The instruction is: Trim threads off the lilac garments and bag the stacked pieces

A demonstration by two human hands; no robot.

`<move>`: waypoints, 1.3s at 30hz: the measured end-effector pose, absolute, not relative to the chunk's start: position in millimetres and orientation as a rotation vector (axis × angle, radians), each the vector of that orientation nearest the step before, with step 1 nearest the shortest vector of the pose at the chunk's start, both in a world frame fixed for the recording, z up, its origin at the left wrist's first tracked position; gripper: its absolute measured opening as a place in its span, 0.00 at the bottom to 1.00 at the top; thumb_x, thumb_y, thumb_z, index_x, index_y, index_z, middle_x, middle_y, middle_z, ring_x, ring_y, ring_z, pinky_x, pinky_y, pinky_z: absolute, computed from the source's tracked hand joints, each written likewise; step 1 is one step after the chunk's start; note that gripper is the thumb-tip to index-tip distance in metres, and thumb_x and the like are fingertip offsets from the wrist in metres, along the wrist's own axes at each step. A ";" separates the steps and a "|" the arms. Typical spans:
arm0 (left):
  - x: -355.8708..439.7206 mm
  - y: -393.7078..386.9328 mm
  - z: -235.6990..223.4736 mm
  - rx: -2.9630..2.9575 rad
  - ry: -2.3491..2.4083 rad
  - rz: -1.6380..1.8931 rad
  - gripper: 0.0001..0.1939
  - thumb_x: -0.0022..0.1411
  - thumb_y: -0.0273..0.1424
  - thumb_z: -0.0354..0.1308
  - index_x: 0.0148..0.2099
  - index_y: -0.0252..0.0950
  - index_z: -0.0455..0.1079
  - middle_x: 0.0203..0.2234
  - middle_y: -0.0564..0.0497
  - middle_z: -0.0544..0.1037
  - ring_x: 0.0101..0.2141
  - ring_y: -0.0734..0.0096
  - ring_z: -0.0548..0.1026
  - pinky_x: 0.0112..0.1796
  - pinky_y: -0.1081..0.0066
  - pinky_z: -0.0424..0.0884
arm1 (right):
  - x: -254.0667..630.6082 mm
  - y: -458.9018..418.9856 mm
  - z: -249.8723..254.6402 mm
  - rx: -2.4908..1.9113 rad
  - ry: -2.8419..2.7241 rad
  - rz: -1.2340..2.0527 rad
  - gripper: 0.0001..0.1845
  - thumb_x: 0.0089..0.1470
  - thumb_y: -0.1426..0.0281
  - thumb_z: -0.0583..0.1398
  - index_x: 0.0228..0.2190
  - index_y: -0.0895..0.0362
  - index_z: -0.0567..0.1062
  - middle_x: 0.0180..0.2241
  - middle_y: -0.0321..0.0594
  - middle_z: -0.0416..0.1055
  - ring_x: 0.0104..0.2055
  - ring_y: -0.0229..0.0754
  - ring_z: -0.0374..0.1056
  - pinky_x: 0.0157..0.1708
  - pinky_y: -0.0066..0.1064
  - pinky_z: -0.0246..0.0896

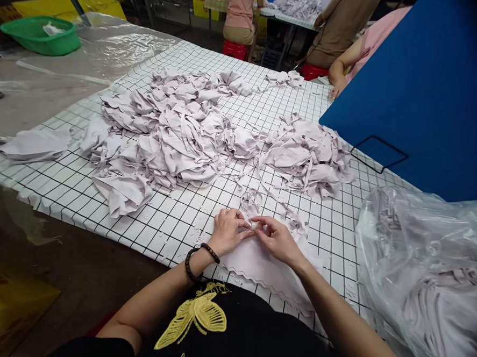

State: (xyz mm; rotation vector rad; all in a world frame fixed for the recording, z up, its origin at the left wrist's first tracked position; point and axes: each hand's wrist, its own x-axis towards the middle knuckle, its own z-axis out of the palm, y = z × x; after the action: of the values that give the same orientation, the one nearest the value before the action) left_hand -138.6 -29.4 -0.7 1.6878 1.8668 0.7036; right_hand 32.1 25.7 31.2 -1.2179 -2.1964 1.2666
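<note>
Near the lower centre of the frame, the left hand (229, 231) and the right hand (274, 237) meet fingertip to fingertip at the upper edge of a pale fabric piece (253, 261). The left thumb and forefinger look pinched on that edge; the right thumb and forefinger curl in at the same spot, but I cannot tell whether cloth is between them. The piece lies spread below the hands, its wavy edge toward the wearer, probably so that it stays flat while the fingertips do fine work.

Just above the fingers sits a curled strip (251, 200), with crumpled scraps (296, 219) to its right. Small clippings dot the worktop (181, 218), covered in a black-lined grid.

Farther out, a large fabric heap (180, 137) fills the centre left and a smaller heap (308, 150) the centre right; both seem kept within reach, with a space for the hands in front. At lower right a clear plastic bag (367, 229) holds folded cloth, crowding the right forearm's side. A blue panel (421, 93) blocks the upper right, partly hiding a co-worker, whose hand (338, 87) rests at the far edge. A green basket (21, 35) stands at upper left.
</note>
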 end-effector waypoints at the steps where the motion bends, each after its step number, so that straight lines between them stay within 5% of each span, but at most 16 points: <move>1: -138.8 -29.2 -0.8 1.688 1.866 0.701 0.14 0.53 0.48 0.60 0.35 0.47 0.77 0.40 0.50 0.70 0.43 0.59 0.62 0.44 0.59 0.57 | 32.1 30.4 37.0 -1.130 -2.314 1.223 0.16 0.54 0.69 0.56 0.45 0.51 0.73 0.36 0.40 0.68 0.27 0.36 0.62 0.30 0.30 0.60; 5: -139.3 -28.8 -1.6 1.695 1.872 0.678 0.14 0.53 0.48 0.60 0.35 0.47 0.77 0.41 0.50 0.70 0.43 0.59 0.62 0.44 0.58 0.57 | 28.2 49.4 56.8 -0.839 -2.704 1.133 0.16 0.56 0.70 0.54 0.46 0.50 0.72 0.52 0.44 0.61 0.31 0.35 0.66 0.33 0.31 0.61; 11: -139.6 -28.7 -1.6 1.714 1.877 0.665 0.11 0.53 0.47 0.61 0.34 0.50 0.77 0.41 0.53 0.70 0.44 0.60 0.62 0.45 0.59 0.58 | 18.6 69.6 64.1 -0.774 -3.021 1.190 0.14 0.58 0.66 0.54 0.46 0.53 0.67 0.38 0.40 0.72 0.34 0.40 0.66 0.30 0.28 0.56; 22: -140.2 -28.5 0.0 1.745 1.871 0.625 0.10 0.53 0.46 0.62 0.33 0.48 0.77 0.41 0.53 0.70 0.43 0.61 0.62 0.43 0.59 0.59 | 0.4 85.8 66.1 -0.630 -3.305 0.939 0.09 0.51 0.63 0.58 0.28 0.57 0.71 0.35 0.40 0.67 0.28 0.35 0.61 0.24 0.26 0.47; 27: -138.0 -30.1 1.4 1.763 1.881 0.640 0.13 0.50 0.48 0.63 0.35 0.49 0.77 0.42 0.53 0.70 0.44 0.60 0.62 0.44 0.58 0.58 | 0.4 91.8 66.9 -0.672 -3.208 1.127 0.04 0.50 0.70 0.58 0.28 0.58 0.70 0.31 0.38 0.69 0.29 0.35 0.61 0.26 0.25 0.49; 39: -136.0 -31.2 2.9 1.745 1.895 0.651 0.10 0.49 0.45 0.65 0.33 0.48 0.77 0.42 0.53 0.70 0.43 0.61 0.62 0.44 0.58 0.58 | 13.9 84.7 61.7 -0.940 -2.876 1.518 0.09 0.49 0.67 0.57 0.29 0.60 0.73 0.25 0.36 0.71 0.26 0.36 0.63 0.24 0.25 0.52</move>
State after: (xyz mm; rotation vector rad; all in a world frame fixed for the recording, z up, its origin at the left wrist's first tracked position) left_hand -136.0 -31.2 2.9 1.7446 1.8946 0.6505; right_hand 13.9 84.7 61.7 -0.9397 -2.8759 1.5185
